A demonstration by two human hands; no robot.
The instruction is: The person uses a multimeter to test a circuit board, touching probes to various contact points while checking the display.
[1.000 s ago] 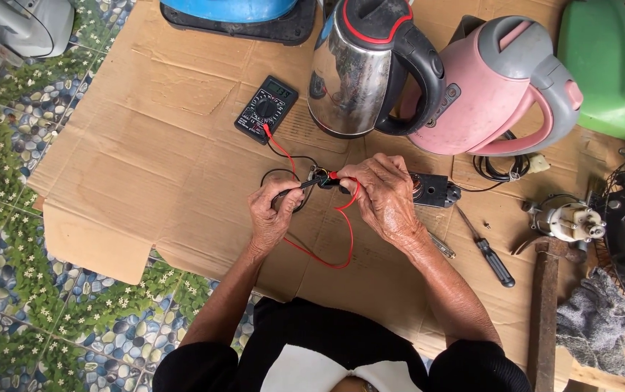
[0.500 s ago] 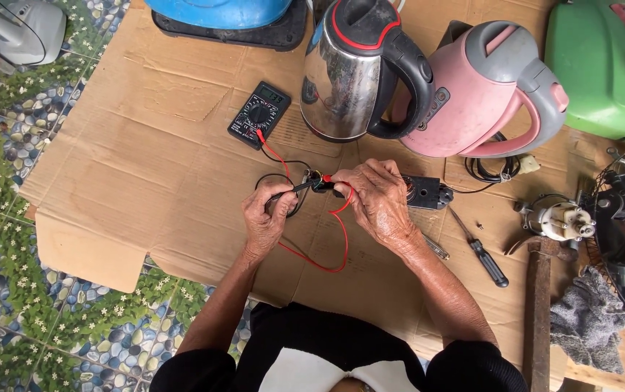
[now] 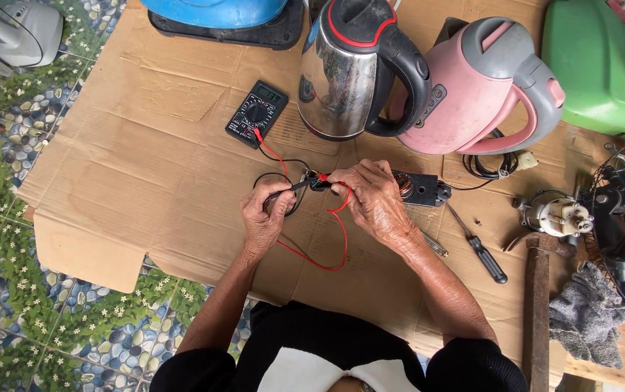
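My left hand (image 3: 265, 215) grips a black test probe (image 3: 290, 190), its tip pointing right onto a small black part (image 3: 318, 181) between my hands. My right hand (image 3: 374, 201) pinches the red test probe (image 3: 325, 178) against that same part. A red lead (image 3: 330, 247) loops below my hands, and red and black leads run up to a black multimeter (image 3: 256, 114) lying on the cardboard (image 3: 145, 167). Just right of my right hand lies a black switch module (image 3: 421, 189) with copper inside.
A steel kettle (image 3: 352, 69) and a pink kettle (image 3: 483, 87) stand behind my hands. A screwdriver (image 3: 480, 250), a hammer (image 3: 537, 305), a small motor (image 3: 555, 215), a grey rag (image 3: 584, 319) and a green casing (image 3: 602, 65) lie at the right. A blue appliance base (image 3: 218, 18) sits at the top.
My hands and the probes stay on the small part almost unmoved. The view has drifted slightly, so everything sits a little lower and to the left.
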